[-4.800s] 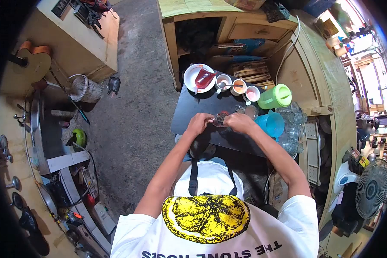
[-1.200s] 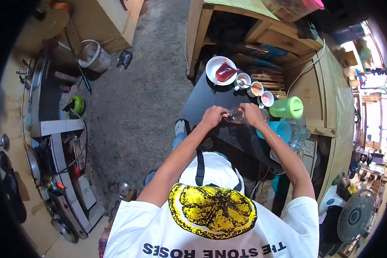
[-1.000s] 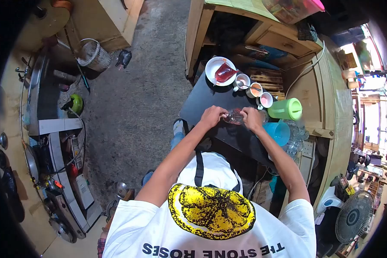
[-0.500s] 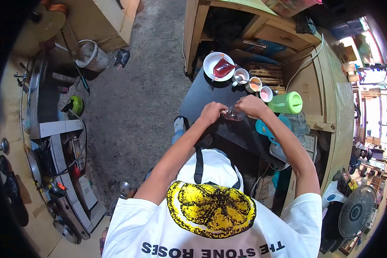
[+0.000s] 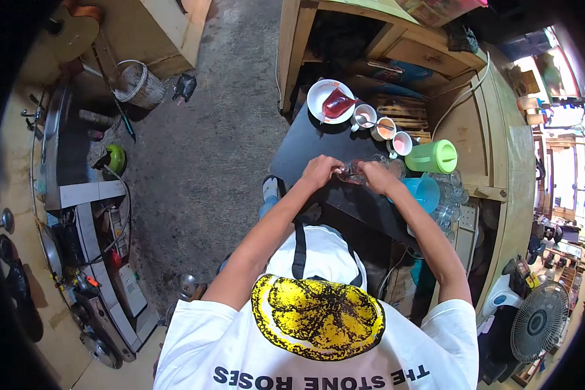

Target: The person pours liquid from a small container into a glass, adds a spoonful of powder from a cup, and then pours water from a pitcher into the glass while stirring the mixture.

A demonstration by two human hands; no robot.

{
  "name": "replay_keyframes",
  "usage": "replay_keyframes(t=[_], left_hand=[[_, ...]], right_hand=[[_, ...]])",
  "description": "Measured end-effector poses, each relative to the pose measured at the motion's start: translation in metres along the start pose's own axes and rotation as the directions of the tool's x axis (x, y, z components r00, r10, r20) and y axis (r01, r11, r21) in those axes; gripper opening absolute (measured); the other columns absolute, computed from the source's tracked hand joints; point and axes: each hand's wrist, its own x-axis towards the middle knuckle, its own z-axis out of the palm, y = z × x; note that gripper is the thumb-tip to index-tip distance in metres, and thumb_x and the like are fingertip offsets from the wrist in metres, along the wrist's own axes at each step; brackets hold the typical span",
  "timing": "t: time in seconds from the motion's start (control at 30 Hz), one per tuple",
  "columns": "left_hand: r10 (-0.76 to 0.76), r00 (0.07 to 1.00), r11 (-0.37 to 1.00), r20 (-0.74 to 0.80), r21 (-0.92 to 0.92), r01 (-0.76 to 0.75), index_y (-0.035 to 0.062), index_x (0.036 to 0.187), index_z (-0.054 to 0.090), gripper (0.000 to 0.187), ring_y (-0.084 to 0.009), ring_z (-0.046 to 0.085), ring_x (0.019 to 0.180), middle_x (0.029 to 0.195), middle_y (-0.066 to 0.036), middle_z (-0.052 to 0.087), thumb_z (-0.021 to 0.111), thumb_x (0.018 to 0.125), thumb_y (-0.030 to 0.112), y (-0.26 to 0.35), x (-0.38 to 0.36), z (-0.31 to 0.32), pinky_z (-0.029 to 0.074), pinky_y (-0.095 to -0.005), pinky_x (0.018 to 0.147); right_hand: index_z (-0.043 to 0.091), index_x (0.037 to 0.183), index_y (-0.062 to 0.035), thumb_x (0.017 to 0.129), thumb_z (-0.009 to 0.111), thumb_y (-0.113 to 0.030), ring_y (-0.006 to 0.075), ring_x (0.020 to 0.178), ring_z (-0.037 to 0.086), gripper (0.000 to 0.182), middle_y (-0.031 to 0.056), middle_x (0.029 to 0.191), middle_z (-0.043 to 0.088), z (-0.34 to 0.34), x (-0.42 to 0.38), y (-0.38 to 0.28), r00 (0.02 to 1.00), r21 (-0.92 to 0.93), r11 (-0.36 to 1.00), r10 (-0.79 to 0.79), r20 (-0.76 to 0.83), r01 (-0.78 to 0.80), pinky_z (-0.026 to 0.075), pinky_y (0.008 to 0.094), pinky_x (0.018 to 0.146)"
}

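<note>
Over the dark tabletop [image 5: 309,140], both hands are at a small, clear, shiny thing with a reddish tint [image 5: 351,173]; it looks like a plastic bag, but the fingers cover much of it. My left hand [image 5: 322,171] pinches its left side. My right hand [image 5: 377,177] has its fingers closed on the right side. A clear glass [image 5: 397,169] stands just beyond my right hand. Farther back, a white bowl [image 5: 316,97] holds a bag of dark red liquid [image 5: 338,104]. Three cups, the nearest a white cup with pink contents [image 5: 401,143], stand in a row beside it.
A lime-green pitcher [image 5: 429,157], a blue plastic container [image 5: 424,193] and several clear glasses [image 5: 450,205] crowd the right side. Behind the table is a wooden cabinet [image 5: 465,130]. A fan [image 5: 537,322] stands at far right, and a bucket [image 5: 138,86] on the left floor.
My right hand has dropped slightly lower and turned, staying close to my left hand. The glass beyond it and more of the blue container now show. My left hand has barely moved.
</note>
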Motion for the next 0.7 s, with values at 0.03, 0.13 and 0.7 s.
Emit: replay_keyframes(t=[0.03, 0.13, 0.7], left_hand=[[-0.001, 1.0, 1.0, -0.004, 0.007, 0.001, 0.014, 0.108, 0.078, 0.021, -0.0405, 0.07, 0.091, 0.095, -0.018, 0.074, 0.07, 0.091, 0.022, 0.001, 0.001, 0.0, 0.054, -0.0478, 0.077], [0.001, 1.0, 0.999, -0.018, 0.033, 0.0, 0.016, 0.106, 0.079, 0.019, -0.0396, 0.07, 0.09, 0.092, -0.018, 0.074, 0.069, 0.09, 0.019, 0.001, -0.001, 0.001, 0.055, -0.0479, 0.078], [0.007, 1.0, 0.994, 0.01, 0.109, -0.008, 0.0166, 0.107, 0.079, 0.021, -0.0402, 0.069, 0.09, 0.094, -0.017, 0.074, 0.069, 0.089, 0.013, 0.0, 0.004, 0.0, 0.054, -0.0483, 0.078]], right_hand=[[0.064, 0.106, -0.0001, 0.077, 0.069, 0.002, 0.0447, 0.102, 0.067, 0.029, 0.0247, 0.104, 0.071, 0.003, 0.002, 0.002, 1.0, 0.023, 1.0, -0.001, -0.002, 0.001, 0.054, 0.052, 0.086], [0.064, 0.104, -0.0001, 0.078, 0.069, 0.0, 0.0442, 0.103, 0.067, 0.026, 0.0228, 0.103, 0.071, 0.007, 0.006, 0.003, 1.0, -0.016, 1.0, -0.008, 0.014, 0.008, 0.054, 0.052, 0.087], [0.075, 0.081, -0.0191, 0.081, 0.066, -0.018, 0.0187, 0.104, 0.064, 0.009, -0.0023, 0.093, 0.074, -0.044, 0.024, -0.006, 0.895, -0.574, 0.701, -0.424, 0.143, 0.423, 0.048, 0.0359, 0.092]])
